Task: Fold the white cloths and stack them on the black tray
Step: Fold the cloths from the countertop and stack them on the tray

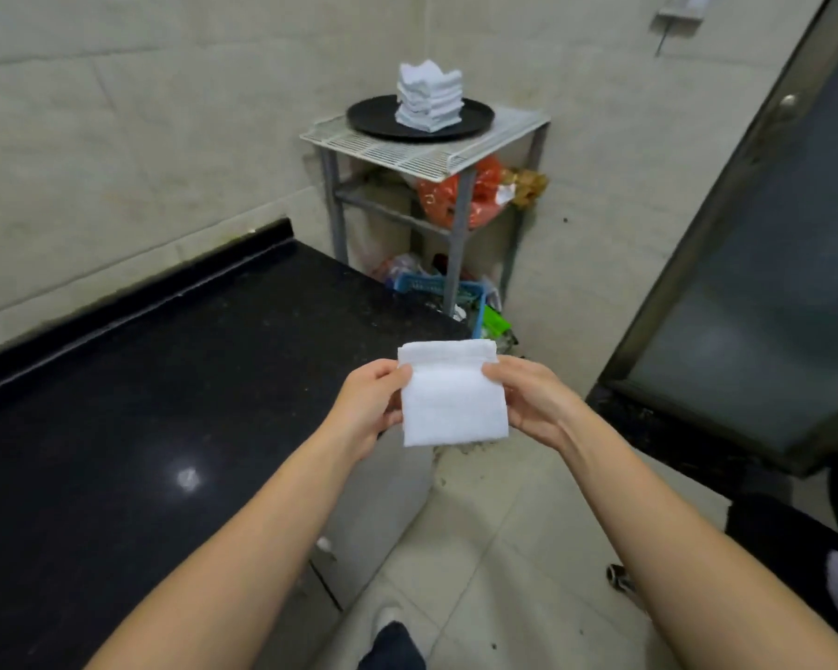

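A folded white cloth (451, 396) hangs in the air in front of me, beyond the corner of the black counter. My left hand (371, 403) pinches its left edge and my right hand (528, 396) pinches its right edge. Its top strip is folded over. Farther back, a round black tray (373, 118) sits on a white wire rack (407, 154). A stack of several folded white cloths (429, 96) stands on the tray, a little right of its middle.
A black stone counter (165, 403) fills the left side. Under the rack are orange bags (465, 195) and a blue basket (436, 285). A dark glass door (746, 282) leans in at the right. Tiled floor lies below my arms.
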Tool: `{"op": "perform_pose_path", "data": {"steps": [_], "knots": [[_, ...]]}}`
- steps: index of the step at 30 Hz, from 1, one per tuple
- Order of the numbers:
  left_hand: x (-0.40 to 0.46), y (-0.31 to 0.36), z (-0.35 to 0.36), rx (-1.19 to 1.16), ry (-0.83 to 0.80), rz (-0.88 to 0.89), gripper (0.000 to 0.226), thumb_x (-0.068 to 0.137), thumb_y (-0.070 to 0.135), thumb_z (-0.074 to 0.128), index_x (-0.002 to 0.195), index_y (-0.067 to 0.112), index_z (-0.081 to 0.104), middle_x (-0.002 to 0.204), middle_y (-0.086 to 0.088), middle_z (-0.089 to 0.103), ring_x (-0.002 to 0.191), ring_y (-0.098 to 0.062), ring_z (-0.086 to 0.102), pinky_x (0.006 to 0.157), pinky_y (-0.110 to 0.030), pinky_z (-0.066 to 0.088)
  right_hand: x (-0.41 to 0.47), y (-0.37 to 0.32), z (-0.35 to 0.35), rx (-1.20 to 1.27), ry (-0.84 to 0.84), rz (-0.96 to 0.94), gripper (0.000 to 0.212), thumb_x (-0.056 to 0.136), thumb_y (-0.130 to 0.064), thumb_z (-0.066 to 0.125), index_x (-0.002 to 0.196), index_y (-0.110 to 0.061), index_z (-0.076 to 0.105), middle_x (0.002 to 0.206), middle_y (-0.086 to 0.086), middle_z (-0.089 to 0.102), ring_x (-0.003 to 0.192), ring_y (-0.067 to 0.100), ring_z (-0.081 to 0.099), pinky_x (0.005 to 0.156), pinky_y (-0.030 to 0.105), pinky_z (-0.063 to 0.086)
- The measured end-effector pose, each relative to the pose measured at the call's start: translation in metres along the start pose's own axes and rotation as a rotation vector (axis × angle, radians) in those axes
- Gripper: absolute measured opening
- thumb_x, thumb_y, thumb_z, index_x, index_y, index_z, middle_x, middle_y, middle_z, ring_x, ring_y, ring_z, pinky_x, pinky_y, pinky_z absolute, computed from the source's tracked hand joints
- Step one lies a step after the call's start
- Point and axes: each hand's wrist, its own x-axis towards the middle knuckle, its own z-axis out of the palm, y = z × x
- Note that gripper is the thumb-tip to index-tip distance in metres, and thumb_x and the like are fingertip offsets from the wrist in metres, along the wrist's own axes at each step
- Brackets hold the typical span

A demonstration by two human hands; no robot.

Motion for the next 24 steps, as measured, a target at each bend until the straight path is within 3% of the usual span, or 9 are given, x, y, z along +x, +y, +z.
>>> {"op": "perform_pose_path", "data": {"steps": [4,9,14,16,18,20,24], "knots": [[0.062,0.021,0.045,0.029,-0.001,0.020,0.014,0.096,0.012,0.050,0.085,0.009,0.058,0.081,-0.005,0.065,0.071,-0.014,0.062,0.059,-0.026,0.053,0.053,-0.041,-0.041,-0.029,0.082,-0.048,0.015,0.090,-0.004,0.055,0.104,-0.006,0.062,0.090,0.009,0.066,0.072,0.018,0.063,0.060,0.027,0.053],[0.169,0.065,0.084,0.079,0.055,0.094,0.015,0.095,0.016,0.052,0.082,0.010,0.058,0.087,-0.006,0.063,0.080,-0.017,0.060,0.076,-0.036,0.054,0.150,-0.114,-0.075,-0.183,0.102,-0.115,0.007,0.091,-0.010,0.059,0.088,-0.012,0.064,0.082,0.005,0.067,0.068,0.013,0.063,0.055,0.023,0.051],[0.261,0.129,0.113,0.070,0.060,0.114,0.021,0.094,0.014,0.054,0.073,0.014,0.056,0.073,-0.002,0.062,0.068,-0.012,0.058,0.071,-0.032,0.056,0.237,-0.196,-0.097,-0.269,0.041,-0.177,0.006,0.091,-0.009,0.058,0.089,-0.010,0.063,0.076,0.005,0.063,0.050,0.004,0.061,0.042,0.016,0.044],[0.288,0.155,0.119,0.053,0.058,0.122,0.021,0.093,0.014,0.055,0.072,0.015,0.056,0.074,-0.002,0.063,0.070,-0.014,0.060,0.070,-0.032,0.055,0.269,-0.229,-0.100,-0.308,0.008,-0.204,0.006,0.091,-0.008,0.058,0.089,-0.009,0.064,0.078,0.006,0.064,0.053,0.006,0.062,0.045,0.017,0.045],[0.314,0.184,0.122,0.045,0.077,0.144,0.023,0.094,0.013,0.055,0.071,0.015,0.055,0.078,-0.005,0.062,0.074,-0.016,0.060,0.073,-0.033,0.057,0.305,-0.262,-0.097,-0.359,-0.032,-0.235,0.006,0.090,-0.009,0.060,0.089,-0.010,0.065,0.085,0.010,0.065,0.068,0.017,0.062,0.058,0.025,0.045],[0.339,0.216,0.122,0.060,0.131,0.197,0.023,0.094,0.013,0.054,0.071,0.015,0.054,0.077,-0.006,0.059,0.070,-0.014,0.058,0.063,-0.027,0.056,0.341,-0.295,-0.088,-0.425,-0.074,-0.274,0.006,0.090,-0.012,0.061,0.093,-0.012,0.066,0.090,0.010,0.066,0.078,0.022,0.059,0.064,0.031,0.043],[0.394,0.279,0.125,0.099,0.303,0.396,0.020,0.095,0.015,0.052,0.075,0.013,0.054,0.071,-0.005,0.056,0.060,-0.014,0.053,0.044,-0.020,0.048,0.418,-0.365,-0.066,-0.535,-0.170,-0.446,0.017,0.091,-0.015,0.060,0.105,-0.008,0.066,0.091,0.004,0.068,0.076,0.015,0.061,0.056,0.022,0.048]]}}
